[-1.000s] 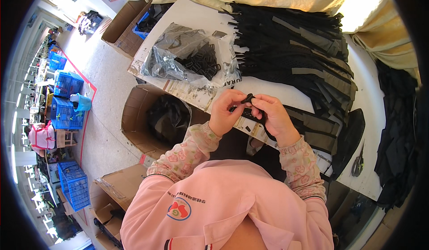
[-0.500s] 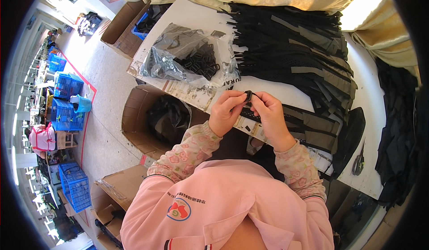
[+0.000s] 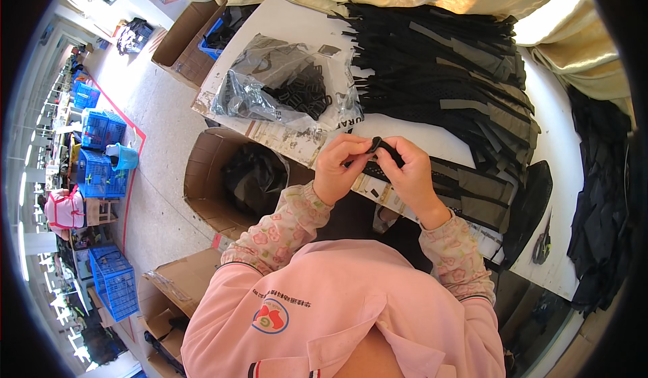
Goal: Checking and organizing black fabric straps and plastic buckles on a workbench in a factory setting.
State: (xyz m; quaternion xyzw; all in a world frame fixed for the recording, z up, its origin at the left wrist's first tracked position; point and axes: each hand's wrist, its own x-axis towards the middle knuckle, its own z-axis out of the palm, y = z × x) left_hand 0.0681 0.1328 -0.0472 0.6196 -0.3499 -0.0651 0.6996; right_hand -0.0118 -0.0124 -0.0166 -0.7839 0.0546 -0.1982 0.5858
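My left hand (image 3: 339, 169) and my right hand (image 3: 410, 174) meet over the near edge of the white table (image 3: 283, 20). Both pinch a small black buckle on a black strap (image 3: 382, 147) between thumbs and fingertips. The strap's tail hangs down behind my right palm, mostly hidden. A clear plastic bag of black buckles (image 3: 290, 91) lies just beyond my left hand. A big heap of black and grey straps (image 3: 445, 74) covers the table beyond my right hand.
An open cardboard box with dark material inside (image 3: 233, 179) stands on the floor at my left. More boxes (image 3: 189, 34) sit further back. Blue crates (image 3: 101, 148) line the floor at far left. Scissors (image 3: 542, 246) lie at the table's right end, near black fabric (image 3: 601, 196).
Both hands have stayed together at the table edge. The fingers have shifted on the buckle and strap, and the right hand has closed in nearer to the left.
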